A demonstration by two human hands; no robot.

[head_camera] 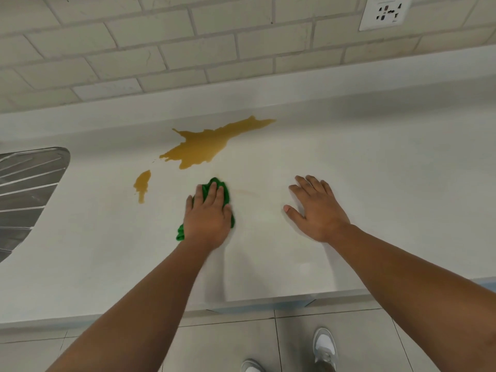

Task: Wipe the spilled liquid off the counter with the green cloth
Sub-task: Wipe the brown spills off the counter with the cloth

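No legible text; tiny marks on the wall socket (385, 12) are blurred

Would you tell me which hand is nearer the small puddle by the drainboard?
Left. The left hand, pressing the green cloth, lies just right of the small puddle; the right hand rests farther right.

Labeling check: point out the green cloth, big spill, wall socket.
green cloth (227, 196), head view, exposed fold at its right edge
big spill (198, 150), head view, puddle middle
wall socket (385, 13), head view, faceplate centre
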